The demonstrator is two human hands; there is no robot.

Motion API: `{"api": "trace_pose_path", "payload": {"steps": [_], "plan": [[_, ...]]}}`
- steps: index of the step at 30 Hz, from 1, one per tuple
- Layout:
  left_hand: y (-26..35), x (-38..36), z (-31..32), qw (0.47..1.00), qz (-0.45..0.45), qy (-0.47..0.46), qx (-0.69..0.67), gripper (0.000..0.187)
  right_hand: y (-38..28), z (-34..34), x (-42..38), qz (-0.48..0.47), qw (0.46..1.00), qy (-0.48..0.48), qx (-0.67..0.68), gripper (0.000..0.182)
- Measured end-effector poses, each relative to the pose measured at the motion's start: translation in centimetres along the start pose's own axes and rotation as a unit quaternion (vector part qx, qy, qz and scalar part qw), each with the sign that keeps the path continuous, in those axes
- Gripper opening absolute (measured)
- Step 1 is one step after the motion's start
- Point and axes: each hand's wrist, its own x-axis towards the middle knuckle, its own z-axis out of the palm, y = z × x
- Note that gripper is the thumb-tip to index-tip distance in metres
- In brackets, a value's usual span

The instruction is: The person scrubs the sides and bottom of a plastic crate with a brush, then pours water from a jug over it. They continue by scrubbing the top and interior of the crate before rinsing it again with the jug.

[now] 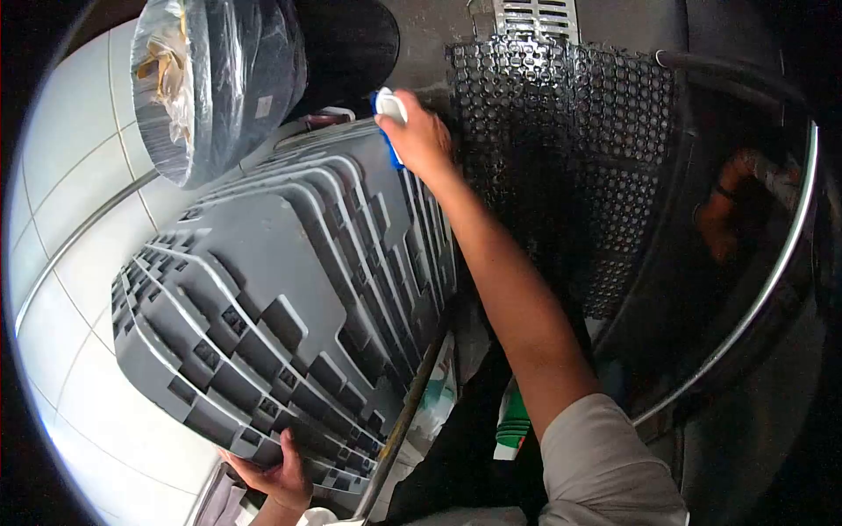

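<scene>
My right hand point(419, 136) is closed round the white handle of a blue-bristled scrub brush point(389, 112). The brush rests against the far top corner of a stack of grey plastic crates point(263, 237) with ribbed, slotted sides. The stack lies tilted across the left half of the view. At its lower near edge is my left hand point(279, 478), thumb up along the side and fingers partly hidden behind the edge, gripping a crate. My right forearm stretches past the right side of the stack.
A bin lined with a clear plastic bag point(237, 88) stands behind the crates. Further right lie a wet black rubber mat point(561, 131) and a metal drain grate point(537, 16). A curved metal rail point(772, 272) runs at right. Green-and-white cups point(513, 425) sit below my arm; white tiles point(79, 210) line the left.
</scene>
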Motion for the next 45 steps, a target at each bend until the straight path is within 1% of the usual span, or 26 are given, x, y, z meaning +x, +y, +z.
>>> {"api": "trace_pose_path", "payload": {"steps": [1, 2, 4, 5, 7, 8, 9, 11, 13, 15, 17, 18, 19, 21, 23, 25, 27, 29, 30, 33, 34, 37, 39, 40, 43, 45], "plan": [[0.1, 0.0, -0.1, 1.000, 0.008, 0.001, 0.016, 0.088, 0.6, 0.4, -0.7, 0.014, 1.000, 0.017, -0.004, 0.056], [0.1, 0.1, -0.2, 0.999, 0.017, 0.003, 0.032, 0.089, 1.9, 1.3, -3.3, 0.054, 0.995, 0.038, 0.069, 0.056], [0.4, 0.4, -0.3, 0.997, 0.046, 0.004, 0.056, 0.091, 5.8, 3.0, -11.9, 0.100, 0.973, 0.051, 0.201, 0.057], [0.2, 0.2, -0.2, 0.998, 0.042, 0.005, 0.041, 0.092, 10.2, 5.2, -17.2, 0.112, 0.964, 0.048, 0.235, 0.057], [-0.4, -0.1, 0.0, 0.999, 0.032, 0.007, 0.011, 0.094, 15.1, 6.2, -25.8, 0.166, 0.966, 0.009, 0.199, 0.056], [-0.6, -0.6, -0.2, 1.000, 0.008, 0.006, 0.000, 0.094, 14.8, 5.8, -26.2, 0.189, 0.960, -0.002, 0.206, 0.056], [-0.7, -0.5, -0.1, 1.000, 0.010, 0.005, -0.003, 0.092, 14.3, 5.1, -25.6, 0.211, 0.954, -0.010, 0.213, 0.055], [-1.0, -0.5, 0.0, 1.000, 0.014, 0.005, -0.008, 0.089, 12.3, 4.6, -20.3, 0.116, 0.971, 0.001, 0.208, 0.055], [-0.6, -1.1, -0.1, 0.998, -0.058, 0.027, -0.028, 0.085, 9.7, 4.4, -13.4, 0.066, 0.979, 0.040, 0.191, 0.055], [0.7, -1.0, -0.3, 0.988, -0.141, 0.048, -0.035, 0.080, 7.8, 3.3, -7.8, 0.068, 0.979, 0.023, 0.192, 0.056], [2.5, -0.2, 0.3, 0.978, -0.191, 0.066, -0.059, 0.077, 7.5, 2.8, -6.3, 0.076, 0.978, 0.038, 0.189, 0.055], [2.9, 0.0, 0.4, 0.973, -0.205, 0.071, -0.074, 0.075, 8.6, 3.5, -7.4, 0.079, 0.966, 0.048, 0.242, 0.054], [3.3, 0.2, 0.6, 0.969, -0.218, 0.077, -0.089, 0.074, 10.1, 4.4, -10.1, 0.035, 0.965, 0.072, 0.248, 0.054], [3.0, 0.2, 0.5, 0.972, -0.205, 0.075, -0.085, 0.073, 12.2, 4.6, -15.3, 0.030, 0.972, 0.043, 0.227, 0.055], [2.6, 0.0, 0.6, 0.976, -0.183, 0.089, -0.072, 0.072, 13.1, 4.7, -15.8, 0.041, 0.979, 0.023, 0.198, 0.056], [3.7, 0.7, 1.0, 0.975, -0.193, 0.090, -0.068, 0.071, 12.2, 4.1, -13.0, 0.038, 0.988, 0.011, 0.148, 0.057], [3.9, 1.2, 0.9, 0.974, -0.201, 0.077, -0.076, 0.069, 9.3, 3.3, -7.8, 0.042, 0.988, 0.007, 0.150, 0.055], [2.4, 0.7, 0.0, 0.978, -0.183, 0.068, -0.068, 0.070, 9.0, 3.2, -6.8, 0.029, 0.989, 0.039, 0.142, 0.055], [2.0, 0.6, -0.3, 0.968, -0.214, 0.061, -0.112, 0.085, 9.5, 3.0, -8.1, 0.072, 0.979, 0.000, 0.189, 0.056], [4.3, 1.8, 0.2, 0.967, -0.235, 0.050, -0.085, 0.083, 11.6, 3.0, -12.2, 0.032, 0.991, -0.018, 0.132, 0.057], [3.8, 1.8, 0.1, 0.976, -0.202, 0.036, -0.074, 0.082, 11.3, 2.3, -11.7, -0.019, 0.994, -0.002, 0.109, 0.054], [2.3, 1.1, -0.1, 0.979, -0.175, 0.033, -0.104, 0.081, 9.5, 0.9, -5.7, -0.042, 0.998, -0.040, 0.003, 0.052], [1.5, 0.7, -0.3, 0.984, -0.148, 0.029, -0.098, 0.081, 9.6, 1.8, -4.7, -0.072, 0.997, 0.025, 0.015, 0.052], [1.3, 0.7, -0.5, 0.987, -0.135, 0.026, -0.084, 0.081, 9.9, 1.6, -5.7, -0.054, 0.998, 0.000, 0.010, 0.053], [0.7, 0.8, -0.7, 0.995, -0.099, 0.012, -0.020, 0.081, 11.4, 1.4, -9.7, -0.100, 0.995, -0.007, 0.008, 0.057], [1.0, 0.6, -0.3, 0.992, -0.110, 0.042, -0.038, 0.081, 11.1, 1.9, -8.3, -0.082, 0.997, 0.004, 0.001, 0.055]]}}
